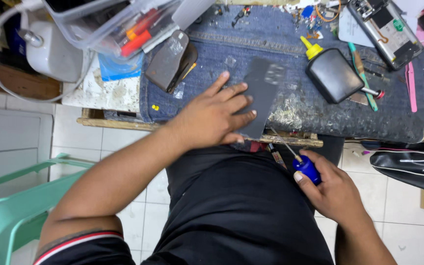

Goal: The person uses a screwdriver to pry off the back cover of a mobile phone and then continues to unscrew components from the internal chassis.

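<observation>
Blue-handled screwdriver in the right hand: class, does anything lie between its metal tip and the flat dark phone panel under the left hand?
Nothing visible does. The blue-handled screwdriver, gripped in the right hand, points its thin shaft up toward the near edge of the flat dark phone panel, which the left hand presses onto the denim-covered bench. Only open air separates them.

We see left hand (213,117) pressing flat on dark phone back cover (262,93), cover lying on denim mat (290,73) at bench's near edge. Right of cover: black glue bottle (331,72) with yellow nozzle, then teal-handled tool (361,73). Far right of cover, opened phone (385,30). Below cover, off bench, right hand (332,191) wrapped round blue-handled screwdriver (300,162), tip pointing up toward cover's lower edge.
</observation>
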